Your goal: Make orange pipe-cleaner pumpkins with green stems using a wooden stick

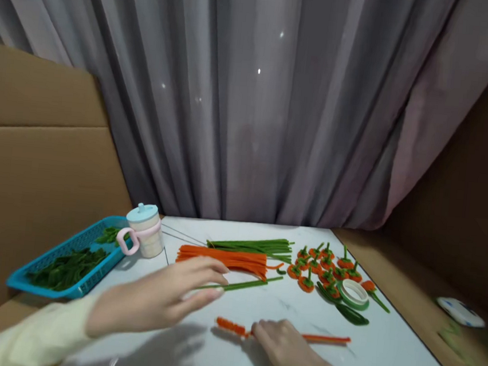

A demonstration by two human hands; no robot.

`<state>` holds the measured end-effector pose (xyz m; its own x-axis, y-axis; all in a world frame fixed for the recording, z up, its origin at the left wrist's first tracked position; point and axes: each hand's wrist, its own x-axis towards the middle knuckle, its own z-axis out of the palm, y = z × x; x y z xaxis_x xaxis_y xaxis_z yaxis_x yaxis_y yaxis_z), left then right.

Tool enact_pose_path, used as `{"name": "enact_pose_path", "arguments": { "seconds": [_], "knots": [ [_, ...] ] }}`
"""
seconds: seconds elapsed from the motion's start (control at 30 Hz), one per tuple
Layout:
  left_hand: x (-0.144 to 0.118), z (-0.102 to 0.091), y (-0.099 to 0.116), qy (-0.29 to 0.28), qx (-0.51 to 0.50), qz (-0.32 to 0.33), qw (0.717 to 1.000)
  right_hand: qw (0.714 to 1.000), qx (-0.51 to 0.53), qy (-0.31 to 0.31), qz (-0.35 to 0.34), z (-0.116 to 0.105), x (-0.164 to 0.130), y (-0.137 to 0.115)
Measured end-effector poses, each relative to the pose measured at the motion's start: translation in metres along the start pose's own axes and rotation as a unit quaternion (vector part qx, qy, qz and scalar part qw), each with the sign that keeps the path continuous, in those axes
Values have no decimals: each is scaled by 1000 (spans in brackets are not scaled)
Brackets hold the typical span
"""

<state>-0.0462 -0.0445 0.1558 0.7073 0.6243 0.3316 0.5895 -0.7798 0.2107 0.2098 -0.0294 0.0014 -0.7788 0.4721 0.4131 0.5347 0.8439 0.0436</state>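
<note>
My right hand is closed on an orange pipe cleaner low over the white table. To the left of the fingers, its end is wound into a tight coil; the straight length sticks out to the right. My left hand hovers to the left, thumb and fingers apart, with nothing visibly gripped. Behind its fingertips lie a few green pipe cleaners. Farther back is a bundle of orange pipe cleaners, partly hidden by the left hand, and beyond it a green bundle.
Several small orange pieces with green tops cluster at the right, beside a roll of tape and dark green loops. A lidded cup stands by a blue basket of green pieces. Cardboard and a grey curtain surround the table.
</note>
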Motion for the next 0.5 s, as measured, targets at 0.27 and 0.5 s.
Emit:
{"name": "enact_pose_path", "arguments": {
  "seconds": [0.27, 0.5],
  "knots": [
    [-4, 99, -33, -37, -159, -183, 969, 992, -66, 104, -41, 8, 5, 31],
    [13, 115, -45, -72, -223, -114, 966, 994, -63, 84, -31, 10, 3, 30]
  ]
}}
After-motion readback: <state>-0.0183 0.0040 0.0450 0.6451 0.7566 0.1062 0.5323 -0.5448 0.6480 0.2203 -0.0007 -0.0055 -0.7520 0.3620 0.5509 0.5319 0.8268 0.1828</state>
